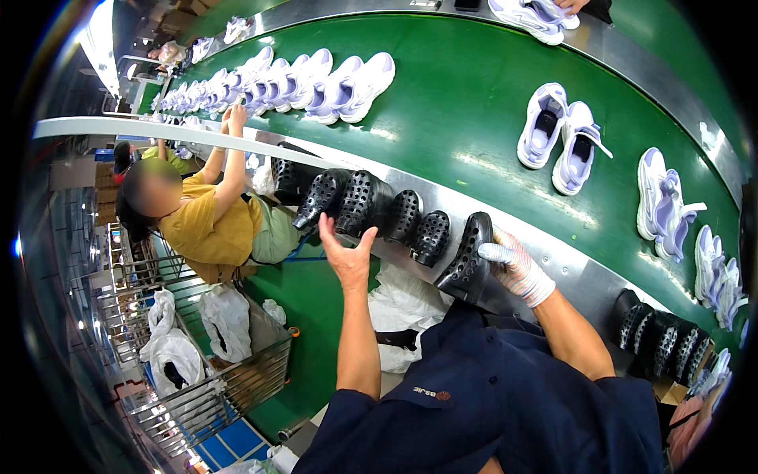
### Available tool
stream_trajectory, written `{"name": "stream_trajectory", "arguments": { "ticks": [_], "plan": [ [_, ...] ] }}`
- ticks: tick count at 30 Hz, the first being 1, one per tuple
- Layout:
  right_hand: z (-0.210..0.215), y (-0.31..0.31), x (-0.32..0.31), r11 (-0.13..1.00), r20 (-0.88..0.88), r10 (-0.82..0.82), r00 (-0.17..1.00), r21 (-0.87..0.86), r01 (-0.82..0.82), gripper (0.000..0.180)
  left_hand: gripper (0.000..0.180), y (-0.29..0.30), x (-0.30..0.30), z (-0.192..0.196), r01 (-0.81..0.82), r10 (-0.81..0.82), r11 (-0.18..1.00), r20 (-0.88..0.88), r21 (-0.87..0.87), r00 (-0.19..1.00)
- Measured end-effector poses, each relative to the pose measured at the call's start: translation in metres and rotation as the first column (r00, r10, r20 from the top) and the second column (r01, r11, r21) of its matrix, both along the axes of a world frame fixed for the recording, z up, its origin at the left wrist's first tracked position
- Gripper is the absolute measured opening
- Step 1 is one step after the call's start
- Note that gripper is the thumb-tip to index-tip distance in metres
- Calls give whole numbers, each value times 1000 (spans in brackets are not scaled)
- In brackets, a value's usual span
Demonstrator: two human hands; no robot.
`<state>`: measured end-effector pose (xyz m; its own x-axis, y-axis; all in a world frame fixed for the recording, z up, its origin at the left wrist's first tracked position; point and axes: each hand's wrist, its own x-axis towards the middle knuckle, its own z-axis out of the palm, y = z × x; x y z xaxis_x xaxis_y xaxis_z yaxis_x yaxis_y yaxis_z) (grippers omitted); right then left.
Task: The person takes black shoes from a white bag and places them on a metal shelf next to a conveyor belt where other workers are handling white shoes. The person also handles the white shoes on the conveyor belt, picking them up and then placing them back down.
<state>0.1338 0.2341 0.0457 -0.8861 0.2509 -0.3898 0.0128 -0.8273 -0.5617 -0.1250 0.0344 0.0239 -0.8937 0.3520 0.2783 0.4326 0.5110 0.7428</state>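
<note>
My right hand (519, 270), in a pale striped knit glove, grips a black perforated shoe tree (467, 257) at the edge of the metal ledge. Its fingers and thumb press on the side of the tree, which stands tilted. My left hand (347, 254) is bare and raised, thumb and fingers spread, with nothing in it. It is nearest another black shoe tree (357, 204) in the row along the ledge; whether a fingertip touches it I cannot tell. Between my hands stand two smaller black shoe trees, one (405, 215) beside the other (430, 238).
Beyond the ledge, a green conveyor belt (450, 103) carries white-and-lilac sneakers (580, 146) in pairs. More shoe trees (659, 336) stand at the right. A co-worker in a yellow shirt (217, 229) reaches over the belt at left. A wire cart (237, 387) holds white bags.
</note>
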Motion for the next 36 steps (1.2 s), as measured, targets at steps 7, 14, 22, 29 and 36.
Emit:
{"name": "stream_trajectory", "arguments": {
  "ticks": [7, 14, 22, 29, 36],
  "plan": [
    [10, 7, 15, 961, 41, -156, 987, 238, 142, 82, 52, 35, 106, 70, 276, -424, 903, 570, 330, 704],
    [-17, -8, 62, 736, 318, -445, 837, 662, 139, 83, 59, 74, 183, 21, 87, -541, 835, 840, 543, -54],
    [-34, -46, 119, 879, 590, -423, 688, 452, 152, 49, 56, 74, 215, -15, 687, -636, 720, 303, -99, 710],
    [-67, -9, 204, 565, 582, -762, 283, 812, -150, 51, 77, 57, 203, -46, 659, -639, 600, 225, -454, 736],
    [-13, 164, 298, 250, 471, -882, -6, 458, -853, 78, 91, 59, 218, -35, 634, -607, 557, 257, -537, 752]
  ]
}}
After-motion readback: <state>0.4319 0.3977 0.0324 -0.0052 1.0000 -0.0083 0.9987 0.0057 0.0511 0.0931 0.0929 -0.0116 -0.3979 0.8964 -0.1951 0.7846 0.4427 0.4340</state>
